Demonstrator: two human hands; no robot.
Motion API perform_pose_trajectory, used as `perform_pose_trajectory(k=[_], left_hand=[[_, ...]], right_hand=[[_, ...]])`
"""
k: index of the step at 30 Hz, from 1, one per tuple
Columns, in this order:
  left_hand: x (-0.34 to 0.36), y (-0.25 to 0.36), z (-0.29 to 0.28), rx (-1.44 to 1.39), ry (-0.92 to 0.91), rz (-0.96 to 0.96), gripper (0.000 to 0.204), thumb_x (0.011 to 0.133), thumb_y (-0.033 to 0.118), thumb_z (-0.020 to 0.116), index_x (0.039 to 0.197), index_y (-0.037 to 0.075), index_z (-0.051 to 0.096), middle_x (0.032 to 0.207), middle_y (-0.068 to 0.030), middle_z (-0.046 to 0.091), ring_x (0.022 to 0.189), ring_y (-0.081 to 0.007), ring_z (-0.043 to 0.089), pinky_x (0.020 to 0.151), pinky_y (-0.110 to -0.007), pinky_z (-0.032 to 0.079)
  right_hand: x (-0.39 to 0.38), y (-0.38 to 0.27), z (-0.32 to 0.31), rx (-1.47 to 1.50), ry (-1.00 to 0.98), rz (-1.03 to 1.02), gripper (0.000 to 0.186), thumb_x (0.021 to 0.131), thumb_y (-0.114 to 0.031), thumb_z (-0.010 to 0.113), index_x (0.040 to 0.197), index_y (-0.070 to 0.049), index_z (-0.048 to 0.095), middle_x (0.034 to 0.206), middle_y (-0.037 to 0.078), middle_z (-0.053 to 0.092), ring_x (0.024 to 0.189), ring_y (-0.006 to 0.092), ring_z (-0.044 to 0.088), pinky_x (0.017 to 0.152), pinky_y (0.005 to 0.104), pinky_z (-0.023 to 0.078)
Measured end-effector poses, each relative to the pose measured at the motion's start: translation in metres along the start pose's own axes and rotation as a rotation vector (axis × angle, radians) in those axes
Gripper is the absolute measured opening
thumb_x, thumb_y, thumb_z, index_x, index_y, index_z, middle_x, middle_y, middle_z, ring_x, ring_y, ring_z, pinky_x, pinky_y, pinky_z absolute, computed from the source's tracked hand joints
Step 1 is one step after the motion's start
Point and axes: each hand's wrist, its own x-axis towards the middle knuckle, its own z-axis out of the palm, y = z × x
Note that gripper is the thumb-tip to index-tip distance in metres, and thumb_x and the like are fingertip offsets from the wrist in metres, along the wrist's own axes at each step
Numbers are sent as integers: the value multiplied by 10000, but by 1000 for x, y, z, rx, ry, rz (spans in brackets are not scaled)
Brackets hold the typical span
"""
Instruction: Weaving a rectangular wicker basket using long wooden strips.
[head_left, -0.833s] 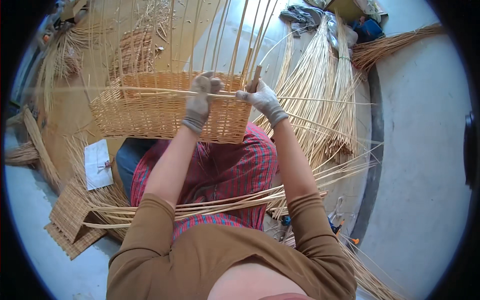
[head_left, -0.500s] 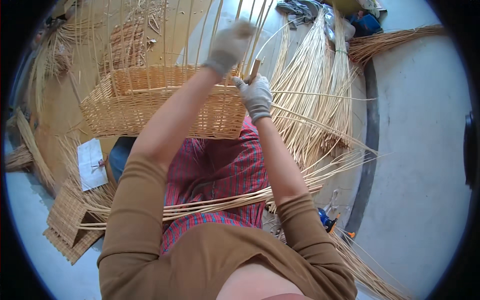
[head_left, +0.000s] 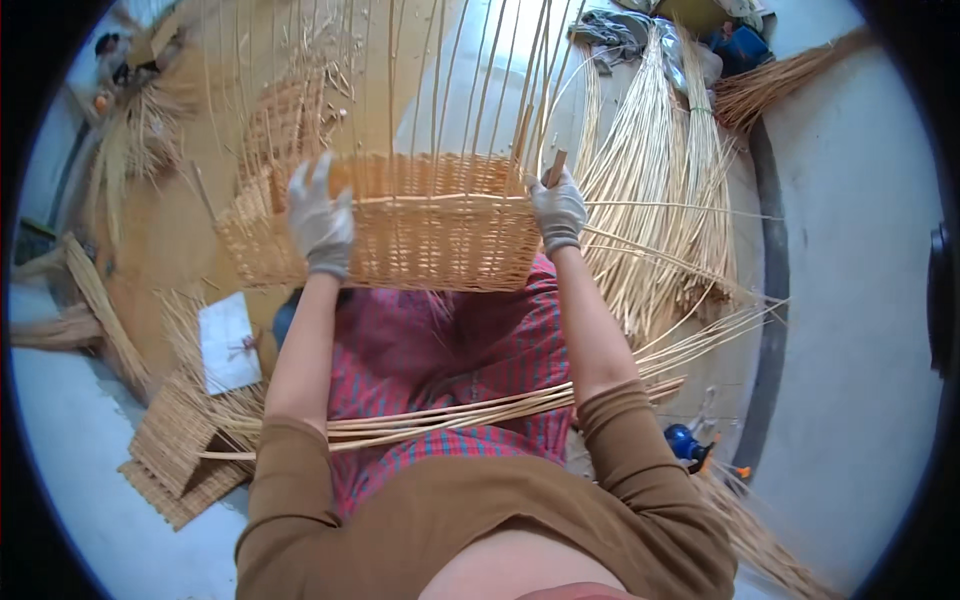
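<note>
1 wicker basket (head_left: 440, 245), left hand (head_left: 322, 228) spread wide at 9 o'clock, right hand (head_left: 559, 212) at 3 o'clock gripping wooden stick (head_left: 557, 164)

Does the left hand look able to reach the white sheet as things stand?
Probably yes: the left hand is open, apparently holding nothing, and the white sheet lies mostly uncovered beside the left forearm.

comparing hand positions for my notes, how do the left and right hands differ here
The left hand is open, fingers spread, while the right hand is closed around a short wooden piece. The left hand is toward the left part of the basket; the right hand is at its right end. Both wear pale gloves.
</note>
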Motion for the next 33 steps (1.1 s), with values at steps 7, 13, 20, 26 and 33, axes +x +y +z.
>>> perform_pose_trajectory(k=[7,13,20,26,33], left_hand=[[-8,-85,-37,352,-648,187,860,817,308,861,1580,431,484,1364,-68,627,1346,-326,554,1264,-573,265],[-11,-62,-62,455,-558,233,978,793,295,871,1631,444,390,1241,-68,640,1205,-306,619,1253,-600,277],[-27,-60,-70,557,-596,322,1031,801,356,865,1670,407,313,1262,-49,636,1215,-298,619,1259,-603,268],[-46,-79,-63,555,-693,344,1007,811,331,850,1665,408,324,1364,-11,637,1294,-279,589,1279,-585,229],[-43,-83,-64,350,-653,332,968,771,188,807,1630,401,417,1140,-9,660,1156,-264,621,1279,-574,237]], right_hand=[[-20,-16,-8,107,182,-166,375,861,-394,870,1099,-145,723,1014,116,718,942,349,703,817,466,541],[-33,-3,-13,203,190,-146,372,894,-376,839,1198,-185,743,1112,99,735,1007,343,706,860,471,543],[-24,54,20,462,-28,-80,363,955,-368,800,1219,-120,784,1028,157,785,961,300,748,893,414,557],[-49,98,70,456,-119,105,324,957,-331,831,1076,-33,791,932,74,787,857,137,691,818,347,561],[-28,75,55,254,-24,34,403,974,-460,759,1055,-66,781,939,159,763,880,298,719,805,435,548]])
